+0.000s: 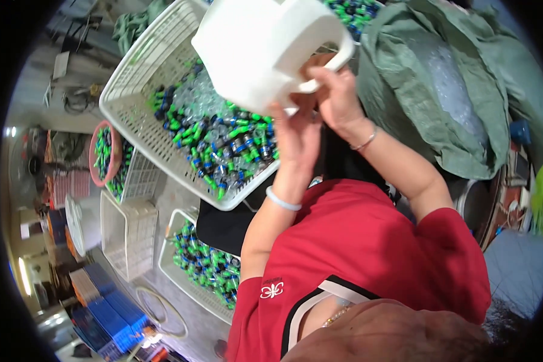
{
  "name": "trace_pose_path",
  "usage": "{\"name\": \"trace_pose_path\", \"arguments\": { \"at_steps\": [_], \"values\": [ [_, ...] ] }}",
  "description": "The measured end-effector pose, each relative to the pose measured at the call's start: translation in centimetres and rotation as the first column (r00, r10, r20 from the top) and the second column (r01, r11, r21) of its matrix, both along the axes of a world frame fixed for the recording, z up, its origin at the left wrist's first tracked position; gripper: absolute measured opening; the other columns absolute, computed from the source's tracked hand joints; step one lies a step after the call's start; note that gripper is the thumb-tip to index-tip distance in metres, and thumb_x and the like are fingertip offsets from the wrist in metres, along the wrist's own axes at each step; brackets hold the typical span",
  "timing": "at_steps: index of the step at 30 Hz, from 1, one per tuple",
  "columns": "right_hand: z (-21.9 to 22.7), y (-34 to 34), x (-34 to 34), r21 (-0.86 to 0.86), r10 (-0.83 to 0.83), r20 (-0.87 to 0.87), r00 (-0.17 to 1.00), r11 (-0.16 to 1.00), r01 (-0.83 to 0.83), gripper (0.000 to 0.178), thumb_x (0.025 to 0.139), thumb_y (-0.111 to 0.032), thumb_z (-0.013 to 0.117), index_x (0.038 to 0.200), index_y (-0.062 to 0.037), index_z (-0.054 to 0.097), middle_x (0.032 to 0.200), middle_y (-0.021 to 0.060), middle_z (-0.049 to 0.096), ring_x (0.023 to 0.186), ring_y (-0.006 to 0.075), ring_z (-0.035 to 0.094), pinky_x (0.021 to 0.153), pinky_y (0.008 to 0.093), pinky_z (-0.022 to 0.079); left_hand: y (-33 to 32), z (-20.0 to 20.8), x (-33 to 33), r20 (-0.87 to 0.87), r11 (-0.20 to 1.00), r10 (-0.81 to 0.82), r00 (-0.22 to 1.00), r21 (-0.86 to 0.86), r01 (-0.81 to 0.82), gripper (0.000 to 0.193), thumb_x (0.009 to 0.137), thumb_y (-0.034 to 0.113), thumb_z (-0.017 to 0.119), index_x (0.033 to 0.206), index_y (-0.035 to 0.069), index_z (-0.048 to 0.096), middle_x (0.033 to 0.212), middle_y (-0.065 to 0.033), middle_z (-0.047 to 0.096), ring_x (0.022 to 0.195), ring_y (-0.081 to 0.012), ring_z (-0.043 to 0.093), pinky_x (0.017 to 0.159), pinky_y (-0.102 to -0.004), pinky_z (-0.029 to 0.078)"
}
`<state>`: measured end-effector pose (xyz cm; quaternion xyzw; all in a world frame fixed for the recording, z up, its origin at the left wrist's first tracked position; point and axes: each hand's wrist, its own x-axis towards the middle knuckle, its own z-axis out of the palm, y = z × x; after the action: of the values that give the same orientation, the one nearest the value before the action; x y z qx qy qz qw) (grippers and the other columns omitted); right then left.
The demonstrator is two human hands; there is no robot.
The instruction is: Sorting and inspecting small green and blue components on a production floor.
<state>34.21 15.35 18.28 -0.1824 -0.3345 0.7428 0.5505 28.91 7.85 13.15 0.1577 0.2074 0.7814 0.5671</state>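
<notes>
A white plastic jug (241,51) with a loop handle is held up over the near right part of a large white basket. My right hand (338,96) is closed round the jug's handle. Against the jug's lower edge rests my left hand (298,136), its thumb showing and its other fingers partly hidden. What is inside the jug cannot be seen. Beneath it, the white perforated basket (145,57) holds many small green, blue and black parts (241,145) mixed with clear plastic pieces (202,96).
On the right a green woven sack (398,114) contains clear plastic (449,90). Another basket of small parts (205,265) stands at lower left. Farther left are a pink-rimmed basket (116,160), a pale crate (127,241), blue crates (117,320) and a coiled hose (178,329).
</notes>
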Motion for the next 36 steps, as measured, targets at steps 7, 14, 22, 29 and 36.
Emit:
{"name": "trace_pose_path", "arguments": {
  "at_steps": [7,14,22,29,36],
  "values": [
    [-2.0,-1.6,1.5,0.362,0.025,0.326,0.945,0.920,-0.149,0.015,0.080,-0.006,0.063,0.093,-0.0010,0.058,0.096,0.0080,0.059,0.091,0.0166,0.057,0.081,0.0300,0.048,0.9,0.5,1.3,-0.034,0.997,0.081,0.996,0.011,-0.080,0.071,0.083,0.052,0.065,0.133,0.006,0.044,0.135,-0.0084,0.047,0.128,-0.0246,0.040,0.110,-0.0419,0.031],
    [0.6,-1.8,8.9,0.587,-0.201,0.747,0.634,0.646,-0.488,0.024,0.083,-0.016,0.067,0.103,-0.0044,0.064,0.091,0.0108,0.065,0.086,0.0231,0.065,0.074,0.0317,0.051,1.8,-0.7,-5.1,-0.128,0.991,0.046,0.991,-0.117,-0.061,0.049,0.090,0.021,0.057,0.131,0.000,0.043,0.125,-0.0164,0.054,0.118,-0.0309,0.051,0.101,-0.0458,0.043],
    [8.9,11.1,33.0,0.757,-0.890,0.247,-0.383,0.424,-0.496,0.064,0.079,-0.028,0.069,0.135,-0.0101,0.042,0.131,0.0162,0.049,0.114,0.0323,0.051,0.093,0.0425,0.044,3.6,11.5,-7.4,-0.468,0.966,0.172,0.867,-0.090,-0.241,0.026,0.090,0.007,0.053,0.114,-0.001,0.051,0.101,-0.0120,0.058,0.078,-0.0178,0.058,0.061,-0.0254,0.051],
    [1.2,18.1,45.8,0.630,-0.515,0.498,-0.697,0.768,-0.118,0.067,0.075,-0.035,0.072,0.132,-0.0110,0.045,0.127,0.0203,0.052,0.116,0.0376,0.051,0.092,0.0450,0.045,11.5,15.0,-1.6,-0.487,0.944,-0.322,0.812,-0.100,0.315,0.034,0.087,0.005,0.054,0.121,0.000,0.047,0.070,-0.0021,0.044,0.050,-0.0094,0.039,0.042,-0.0230,0.033],
    [0.7,20.7,50.9,0.552,-0.434,0.783,-0.447,0.815,0.176,0.039,0.085,-0.024,0.061,0.117,-0.0029,0.056,0.102,0.0193,0.065,0.092,0.0318,0.064,0.083,0.0402,0.049,16.3,16.1,6.5,-0.755,0.920,-0.385,0.531,-0.358,0.158,0.038,0.095,0.019,0.053,0.127,0.001,0.043,0.073,-0.0013,0.043,0.052,-0.0078,0.040,0.041,-0.0219,0.033]
  ]
}}
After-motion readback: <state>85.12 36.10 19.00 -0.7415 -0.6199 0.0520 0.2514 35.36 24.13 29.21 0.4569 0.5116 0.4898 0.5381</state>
